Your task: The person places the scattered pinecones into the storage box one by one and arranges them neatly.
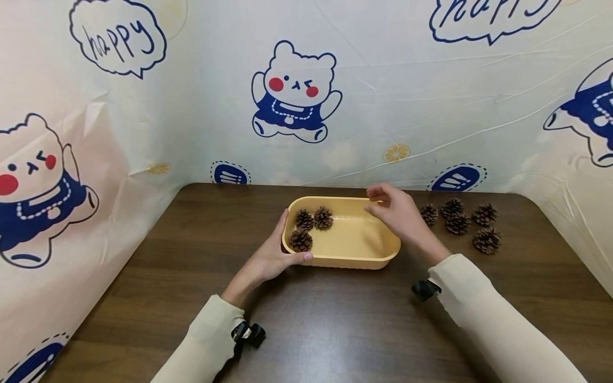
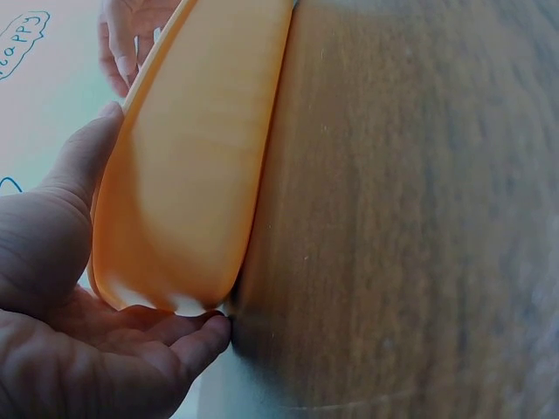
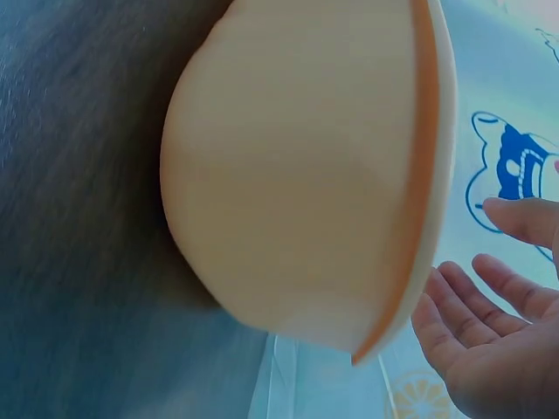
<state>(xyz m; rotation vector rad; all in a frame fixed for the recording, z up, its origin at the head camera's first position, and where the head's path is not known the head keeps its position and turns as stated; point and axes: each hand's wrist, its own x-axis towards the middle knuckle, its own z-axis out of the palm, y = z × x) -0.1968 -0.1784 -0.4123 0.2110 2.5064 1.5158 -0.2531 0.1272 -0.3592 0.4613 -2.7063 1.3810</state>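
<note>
A yellow rectangular plastic container [image 1: 354, 261] with rounded corners stands on the brown wooden table. My left hand [image 1: 273, 259] grips its left end, thumb along the front rim; in the left wrist view the fingers [image 2: 196, 349] curl around that end wall. Inside the container, three brown pine cones [image 1: 300, 241] sit together at the left side, while its right part shows bare floor. Over the back right rim is my right hand [image 1: 395, 210], fingers loosely bent and apart. The right wrist view shows nothing between its fingers [image 3: 467, 319], close beside the container's rim.
Several more pine cones [image 1: 457, 223] lie in a group on the table [image 1: 335, 319], right of the container and behind my right forearm. A printed cloth [image 1: 373, 96] with bear drawings rises behind the table's back edge and along both sides.
</note>
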